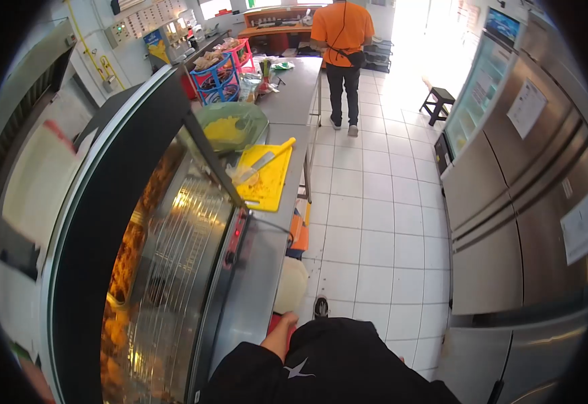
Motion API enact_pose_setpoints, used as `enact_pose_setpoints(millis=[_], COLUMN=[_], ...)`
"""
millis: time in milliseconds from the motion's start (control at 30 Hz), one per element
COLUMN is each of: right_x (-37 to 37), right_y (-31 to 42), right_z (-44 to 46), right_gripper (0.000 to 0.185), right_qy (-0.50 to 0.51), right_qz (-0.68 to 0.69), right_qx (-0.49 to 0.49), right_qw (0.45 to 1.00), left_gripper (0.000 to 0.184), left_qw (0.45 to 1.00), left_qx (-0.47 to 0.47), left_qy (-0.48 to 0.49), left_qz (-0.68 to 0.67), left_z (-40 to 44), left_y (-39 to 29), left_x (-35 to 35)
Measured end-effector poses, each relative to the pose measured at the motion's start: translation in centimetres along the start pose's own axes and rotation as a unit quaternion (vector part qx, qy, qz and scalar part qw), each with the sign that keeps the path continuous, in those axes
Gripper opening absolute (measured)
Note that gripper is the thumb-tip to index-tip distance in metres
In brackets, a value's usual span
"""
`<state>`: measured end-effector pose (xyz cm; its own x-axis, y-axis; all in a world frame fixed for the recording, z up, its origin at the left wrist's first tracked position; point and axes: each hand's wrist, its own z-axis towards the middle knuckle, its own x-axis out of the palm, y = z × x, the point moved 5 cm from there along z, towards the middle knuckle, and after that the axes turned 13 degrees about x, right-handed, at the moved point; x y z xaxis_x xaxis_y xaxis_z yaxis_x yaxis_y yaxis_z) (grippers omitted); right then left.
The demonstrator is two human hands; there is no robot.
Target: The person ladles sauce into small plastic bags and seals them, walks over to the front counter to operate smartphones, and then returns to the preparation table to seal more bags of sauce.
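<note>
My left hand hangs low at the edge of the steel counter, beside a red thing and just under a pale rounded object. Its fingers are too small and partly hidden to make out. My right hand does not show; only a tiny skin-coloured sliver appears at the right edge of my black clothing. On the counter stands a lit glass warming cabinet with orange-brown food inside. Beyond it a yellow cutting board bears a knife, near a green translucent tub with yellow food.
A person in an orange shirt stands ahead on the tiled floor. Steel refrigerators and a glass-door fridge line the right, with a dark stool farther on. Blue baskets stand on the far counter.
</note>
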<state>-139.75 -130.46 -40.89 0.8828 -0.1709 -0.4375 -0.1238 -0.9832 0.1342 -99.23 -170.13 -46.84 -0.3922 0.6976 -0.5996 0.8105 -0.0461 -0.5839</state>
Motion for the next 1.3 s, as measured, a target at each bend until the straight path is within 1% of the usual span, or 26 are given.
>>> enact_pose_setpoints(millis=[33,67,100,133,167,233,333,433,467,500,533,567,600,667,700,767,800,867,933,1033,1100,1133,1167,1200,1267,1300], right_x=[-1.1,-2.1,-2.8,-3.5,-3.9,-4.7,-6.1,-9.2,-10.7,-12.4,-14.3,-16.2,-18.2,-22.4,-25.1,-30.4,-32.6,-35.3,-36.9,-36.3,-34.9,-34.5,-34.1,-33.8,-34.7,-34.6], right_y=[1.1,2.2,3.9,6.0,8.2,13.5,23.1,33.5,37.5,41.7,46.2,51.0,56.6,68.2,74.2,86.5,92.6,101.5,109.3,116.7,118.5,118.6,118.1,117.3,114.1,112.7], right_z=[-0.3,-0.5,-0.6,0.1,0.7,2.5,6.7,11.6,13.3,15.1,17.4,19.7,21.7,25.2,26.3,23.7,22.8,21.4,20.8,23.5,28.5,29.6,31.7,33.6,34.3,35.6], right_gripper=[0.021,0.021,0.021,0.022,0.022,0.022,0.022,0.022,0.023,0.023,0.023,0.023,0.023,0.024,0.026,0.035,0.034,0.031,0.028,0.026,0.029,0.029,0.03,0.029,0.026,0.024], right_qy=[0.001,-0.003,-0.003,0.0,0.004,0.011,0.027,0.042,0.049,0.056,0.06,0.063,0.062,0.048,0.041,0.014,0.011,0.012,0.017,0.045,0.059,0.063,0.087,0.078,0.091,0.124], right_qz=[0.012,0.027,0.038,0.047,0.053,0.061,0.064,0.069,0.073,0.079,0.09,0.108,0.131,0.149,0.099,0.072,0.079,0.097,0.124,0.12,0.051,-0.003,-0.044,-0.115,-0.017,0.028], right_qx=[0.017,0.034,0.043,0.048,0.054,0.049,0.024,-0.002,-0.01,-0.016,-0.025,-0.029,-0.041,-0.084,-0.12,-0.158,-0.193,-0.25,-0.306,-0.318,-0.297,-0.267,-0.221,-0.154,-0.02,0.048], right_qw=[1.0,0.999,0.998,0.998,0.997,0.997,0.997,0.997,0.996,0.995,0.994,0.992,0.989,0.984,0.987,0.985,0.978,0.963,0.944,0.939,0.952,0.962,0.97,0.978,0.995,0.991], left_gripper=[0.022,0.038,0.039,0.027,0.024,0.02,0.025,0.028,0.032,0.032,0.032,0.039,0.041,0.045,0.047,0.051,0.05,0.048,0.045,0.042,0.039,0.039,0.038,0.037,0.036,0.036], left_qw=[0.994,0.998,0.995,0.995,0.976,0.957,0.945,0.949,0.973,0.985,0.99,0.985,0.974,0.946,0.936,0.896,0.877,0.821,0.846,0.877,0.885,0.901,0.905,0.911,0.927,0.938], left_qx=[-0.031,0.058,0.073,0.044,0.053,0.077,0.106,0.059,0.019,-0.001,-0.06,-0.064,-0.105,-0.186,-0.218,-0.252,-0.254,-0.263,-0.27,-0.284,-0.277,-0.275,-0.268,-0.255,-0.217,-0.19], left_qy=[0.101,-0.032,0.058,0.012,-0.02,-0.023,-0.031,0.021,0.045,0.103,0.088,0.114,0.179,0.225,0.206,0.087,0.024,-0.094,-0.062,0.001,0.115,0.12,0.136,0.153,0.177,0.181], left_qz=[0.001,-0.014,0.03,-0.087,-0.209,-0.279,-0.306,-0.308,-0.224,-0.139,-0.096,-0.11,-0.09,-0.143,-0.183,-0.355,-0.407,-0.498,-0.455,-0.388,-0.357,-0.315,-0.302,-0.286,-0.25,-0.228], left_z=[6.5,9.0,14.8,14.8,17.4,21.7,28.2,33.9,35.5,38.0,37.8,38.0,38.2,37.9,38.0,41.3,43.6,46.6,50.9,57.7,63.3,65.2,68.0,71.1,78.7,82.9], left_y=[-1.1,-2.4,-3.8,-11.1,-14.2,-20.7,-25.3,-24.5,-22.6,-19.5,-19.2,-19.4,-18.1,-21.4,-23.4,-24.7,-25.8,-27.3,-28.3,-30.8,-32.6,-32.1,-32.6,-33.4,-35.1,-36.3], left_x=[-0.2,-3.7,-4.8,-9.4,-11.2,-15.9,-18.7,-18.3,-17.9,-16.0,-16.5,-17.0,-16.9,-19.6,-20.8,-22.4,-23.7,-25.4,-25.8,-26.6,-26.3,-27.8,-29.5,-31.7,-36.9,-39.8])
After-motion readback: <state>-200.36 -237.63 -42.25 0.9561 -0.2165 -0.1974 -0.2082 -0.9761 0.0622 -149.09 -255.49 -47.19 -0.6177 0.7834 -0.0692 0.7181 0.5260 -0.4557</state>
